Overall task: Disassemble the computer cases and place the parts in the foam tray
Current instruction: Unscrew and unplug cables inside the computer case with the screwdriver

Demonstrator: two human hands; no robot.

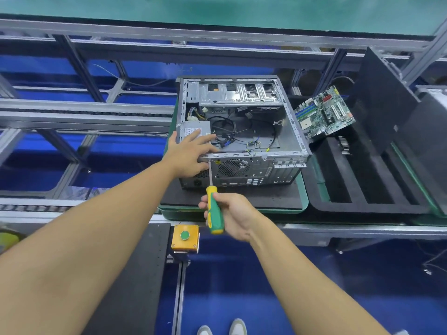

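**At the computer case (pixel 242 131) rear: screwdriver (pixel 212 193) on panel**

Case lies on a black pad (pixel 242 198), open side up. Left hand (pixel 188 155) spread flat on the power supply (pixel 193 128) corner. Right hand (pixel 232 216) grips the green-yellow handle, tip against rear panel. Motherboard (pixel 324 114) leans in the foam tray (pixel 338 206) just right of it.

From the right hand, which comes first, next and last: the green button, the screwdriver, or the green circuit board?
1. screwdriver: held in the right hand itself.
2. green button: just to its left, on the yellow box.
3. circuit board: farthest, up on the right, past the case.
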